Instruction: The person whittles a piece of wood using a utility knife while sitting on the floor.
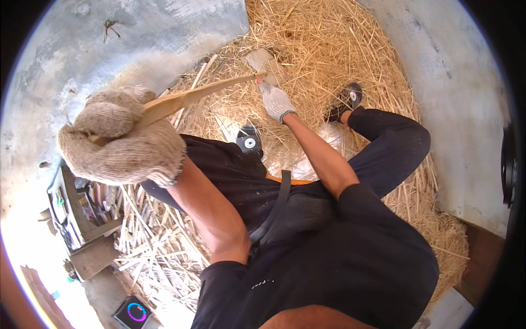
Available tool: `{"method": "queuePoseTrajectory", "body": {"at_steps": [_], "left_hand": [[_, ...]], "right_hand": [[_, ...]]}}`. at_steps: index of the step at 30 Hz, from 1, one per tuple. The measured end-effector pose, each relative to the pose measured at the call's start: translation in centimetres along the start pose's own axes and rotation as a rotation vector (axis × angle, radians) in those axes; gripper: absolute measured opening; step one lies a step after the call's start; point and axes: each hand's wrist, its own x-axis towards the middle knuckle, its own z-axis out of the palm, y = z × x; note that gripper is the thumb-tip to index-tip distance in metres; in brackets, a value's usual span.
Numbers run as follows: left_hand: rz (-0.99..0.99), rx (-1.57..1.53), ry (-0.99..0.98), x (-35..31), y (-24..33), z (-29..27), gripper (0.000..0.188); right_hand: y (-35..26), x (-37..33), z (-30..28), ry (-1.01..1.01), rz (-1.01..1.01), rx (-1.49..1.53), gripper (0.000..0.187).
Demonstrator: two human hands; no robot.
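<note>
Both my hands wear knitted work gloves. My left hand (123,137), raised close to the view on the left, is closed around the thick end of a long pale strip of bamboo or wood (203,94). The strip runs away to the right and narrows toward its far tip. At that tip my right hand (276,102) is closed, with a small red thing (259,80) showing at its fingers. What the right hand grips is mostly hidden. A worn wooden block (264,61) lies just beyond the strip's tip.
Thin curled shavings (329,44) cover the floor around my feet. Split sticks (159,241) lie in a heap on the left, beside a wooden box (85,208) of tools. A black device with a lit ring (133,312) sits lower left. Grey walls (455,109) stand close.
</note>
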Motion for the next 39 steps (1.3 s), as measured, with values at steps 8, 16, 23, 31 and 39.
{"method": "queuePoseTrajectory", "body": {"at_steps": [8, 16, 23, 31, 39], "left_hand": [[0.088, -0.05, -0.201, 1.2, -2.9, -7.8, 0.035], [0.11, -0.034, 0.001, 1.2, -6.0, -13.9, 0.044], [-0.083, -0.151, 0.275, 1.2, -1.3, -3.4, 0.043], [0.05, -0.179, -0.041, 2.6, -6.8, -11.4, 0.036], [0.043, -0.13, -0.111, 1.8, -3.4, -7.7, 0.039]], "right_hand": [[-1.6, -0.5, -5.5, -0.61, 0.925, 1.423, 0.046], [-12.8, -0.6, -9.4, 0.049, -0.107, 0.326, 0.05], [-3.6, -1.2, -1.4, -0.196, 0.017, -0.096, 0.062], [-2.3, -1.0, -0.5, -0.358, 0.844, 1.284, 0.055], [-4.9, 2.3, -5.7, -0.043, 0.807, 1.101, 0.051]]}}
